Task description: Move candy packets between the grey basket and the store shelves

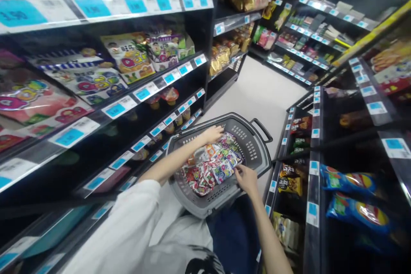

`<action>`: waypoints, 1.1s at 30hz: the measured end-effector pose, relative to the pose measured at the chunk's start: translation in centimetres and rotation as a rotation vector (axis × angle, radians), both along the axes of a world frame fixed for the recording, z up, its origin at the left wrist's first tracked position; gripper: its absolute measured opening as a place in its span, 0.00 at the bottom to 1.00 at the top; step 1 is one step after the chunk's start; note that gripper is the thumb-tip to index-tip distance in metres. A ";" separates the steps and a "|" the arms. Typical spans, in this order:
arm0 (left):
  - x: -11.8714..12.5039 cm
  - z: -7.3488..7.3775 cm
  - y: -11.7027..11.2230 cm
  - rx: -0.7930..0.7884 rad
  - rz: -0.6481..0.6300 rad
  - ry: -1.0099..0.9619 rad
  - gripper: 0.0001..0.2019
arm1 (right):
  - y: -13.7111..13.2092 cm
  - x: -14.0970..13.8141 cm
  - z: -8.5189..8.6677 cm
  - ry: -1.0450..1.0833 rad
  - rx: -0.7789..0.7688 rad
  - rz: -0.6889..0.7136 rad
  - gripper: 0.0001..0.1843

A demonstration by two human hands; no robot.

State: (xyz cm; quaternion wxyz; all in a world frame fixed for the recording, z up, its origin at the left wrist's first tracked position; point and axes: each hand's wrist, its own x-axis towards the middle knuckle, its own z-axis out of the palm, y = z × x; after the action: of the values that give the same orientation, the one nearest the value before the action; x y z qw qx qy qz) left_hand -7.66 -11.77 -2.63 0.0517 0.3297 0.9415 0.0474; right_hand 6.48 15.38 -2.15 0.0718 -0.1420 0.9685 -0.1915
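Note:
A grey shopping basket (260, 150) is in front of me, with several colourful candy bags (205, 175) lying in it. My left hand (212, 134) reaches over the far part of the basket, its fingers stretched out above the bags. What lies right under its palm is hidden. At the basket's near right side, my right hand (246, 178) pinches the edge of a white and blue candy bag (224, 168). That bag rests on top of the others. The basket's black handle (261, 130) is folded out past its far right rim.
On my left, a black shelf with blue price tags (112, 109) holds more candy bags (135, 58). Close on my right are shelves with blue snack bags (356, 216) and yellow packets (290, 184). A light floor (263, 81) leads to stocked shelves (305, 47) at the back.

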 end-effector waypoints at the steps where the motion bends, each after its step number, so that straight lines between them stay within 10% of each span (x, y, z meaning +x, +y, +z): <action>1: -0.3 -1.8 2.0 -0.009 0.019 -0.031 0.14 | 0.1 -0.1 0.0 0.011 0.008 0.007 0.13; 6: -3.0 -8.4 7.5 -0.001 0.203 -0.111 0.21 | 0.7 0.1 -0.6 0.040 0.113 0.013 0.13; 11: -4.8 -12.0 9.0 0.040 0.335 -0.188 0.31 | 0.5 0.3 -0.9 0.050 0.161 0.011 0.12; 25: -4.6 -14.6 13.5 0.234 1.026 -0.463 0.49 | 0.4 0.5 -0.5 0.078 0.080 -0.047 0.11; 33: -4.6 -15.8 10.8 0.378 0.964 -0.483 0.32 | 0.6 0.4 -0.9 0.092 0.045 -0.082 0.10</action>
State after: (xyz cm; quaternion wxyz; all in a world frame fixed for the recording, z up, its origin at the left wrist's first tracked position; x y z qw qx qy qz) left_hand -12.26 -0.96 -18.39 0.1780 -0.1539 0.9221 0.3071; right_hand 6.91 15.99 -3.06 0.0223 -0.1091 0.9798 -0.1658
